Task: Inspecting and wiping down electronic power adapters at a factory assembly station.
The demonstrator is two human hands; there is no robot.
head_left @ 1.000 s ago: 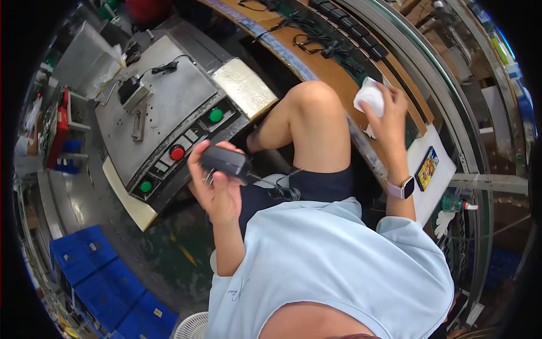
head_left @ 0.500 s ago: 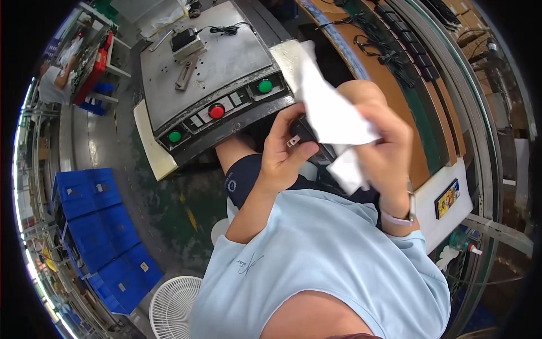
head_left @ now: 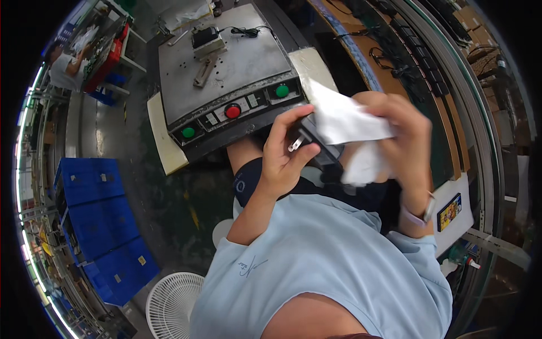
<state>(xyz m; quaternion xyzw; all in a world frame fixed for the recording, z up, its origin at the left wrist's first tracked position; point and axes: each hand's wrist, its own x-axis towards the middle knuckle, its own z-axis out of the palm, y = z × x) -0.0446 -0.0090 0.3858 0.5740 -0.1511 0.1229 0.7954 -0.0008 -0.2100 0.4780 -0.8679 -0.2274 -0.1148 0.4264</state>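
Over my lap, my left hand (head_left: 282, 165) is closed around a black power adapter (head_left: 329, 162), with its two metal prongs pointing toward the left. My right hand (head_left: 411, 148), blurred by motion, grips a white cloth (head_left: 349, 120) that is folded and hangs in two flaps. One flap of the cloth covers part of the adapter's far side. Whether the cloth presses on the adapter or only hangs before it, I cannot tell.
Ahead stands a metal-topped machine (head_left: 248, 62) with green and red buttons, carrying another black adapter (head_left: 204, 37) with a coiled cord. Adapters (head_left: 416, 52) line the right-hand bench near a phone (head_left: 450, 212). Blue bins (head_left: 101, 209), a white fan (head_left: 175, 305) and another person (head_left: 66, 70) are leftward.
My right hand has moved right with the cloth, and the cloth's upper end has dropped. More of the adapter shows now. My left hand keeps its hold, while the whole view has shifted slightly.
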